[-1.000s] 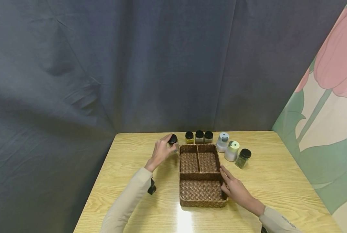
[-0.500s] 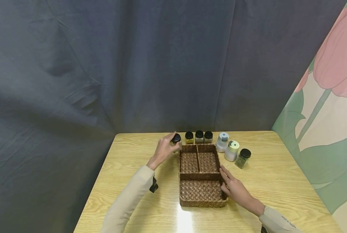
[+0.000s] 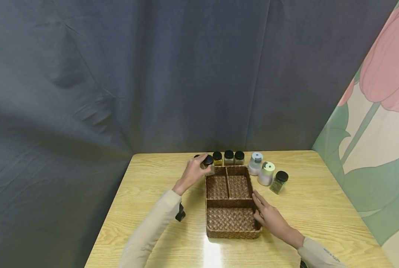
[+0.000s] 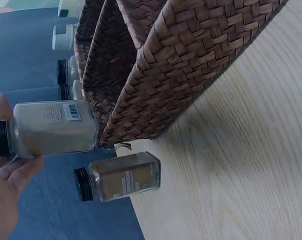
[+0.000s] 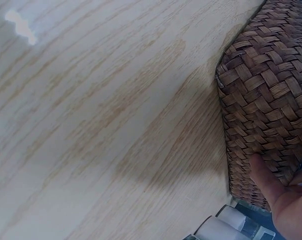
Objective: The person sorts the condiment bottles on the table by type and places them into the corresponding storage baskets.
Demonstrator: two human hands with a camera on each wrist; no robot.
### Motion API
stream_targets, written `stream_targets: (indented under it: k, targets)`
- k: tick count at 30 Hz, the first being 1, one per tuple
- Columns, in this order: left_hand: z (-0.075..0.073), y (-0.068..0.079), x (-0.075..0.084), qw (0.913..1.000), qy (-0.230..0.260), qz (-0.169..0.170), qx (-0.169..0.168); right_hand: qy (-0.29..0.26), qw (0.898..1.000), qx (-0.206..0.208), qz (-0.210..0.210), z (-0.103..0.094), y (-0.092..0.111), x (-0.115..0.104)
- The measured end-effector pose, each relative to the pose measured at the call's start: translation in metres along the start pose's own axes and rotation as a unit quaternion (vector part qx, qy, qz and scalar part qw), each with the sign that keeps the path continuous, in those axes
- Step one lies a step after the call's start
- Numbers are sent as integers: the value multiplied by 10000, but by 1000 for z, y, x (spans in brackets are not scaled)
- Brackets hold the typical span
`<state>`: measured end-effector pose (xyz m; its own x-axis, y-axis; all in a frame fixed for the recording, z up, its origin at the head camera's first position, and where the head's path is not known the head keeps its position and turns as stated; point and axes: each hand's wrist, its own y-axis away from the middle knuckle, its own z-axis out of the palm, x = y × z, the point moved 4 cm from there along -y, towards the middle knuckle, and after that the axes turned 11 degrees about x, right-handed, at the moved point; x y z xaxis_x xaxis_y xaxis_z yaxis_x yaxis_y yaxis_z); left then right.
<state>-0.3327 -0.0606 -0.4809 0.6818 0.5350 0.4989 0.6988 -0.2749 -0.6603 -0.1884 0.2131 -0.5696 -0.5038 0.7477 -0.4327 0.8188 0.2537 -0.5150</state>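
My left hand (image 3: 193, 172) holds a glass spice jar (image 4: 58, 129) by its black lid, fingers curled about the top. In the left wrist view the jar overlaps the rim at a corner of the brown woven basket (image 3: 231, 233); in the head view it is at the back left compartment. A second spice jar (image 4: 126, 176), with brown contents and a black lid, stands on the table beside that corner, mostly hidden behind my left hand in the head view. My right hand (image 3: 272, 219) grips the basket's right wall, with a finger (image 5: 265, 177) against the outer weave.
Along the table's back edge stand a jar with yellow contents (image 3: 217, 158) and two other black-lidded jars (image 3: 229, 158). Right of the basket are a blue-capped container (image 3: 255, 163), a green-capped container (image 3: 266, 174) and a green herb jar (image 3: 279, 182). A dark curtain (image 3: 199, 82) hangs behind.
My left hand has carried the jar rightward from beside the basket to over its back left corner, revealing part of another black lid behind it. My right hand and the basket have stayed put.
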Motion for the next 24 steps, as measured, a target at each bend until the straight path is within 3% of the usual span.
stream_targets:
  k: [11,15,24]
  targets:
    - [16,3,-1,9994,154,-63,-291,43,10000,44,-50,-1,0,-1]
    - [23,6,-5,9982,234,-227,-497,18,10000,22,-17,-1,-1,-1]
    - [36,13,-13,9949,17,-440,-911,21,10000,21,22,0,0,0]
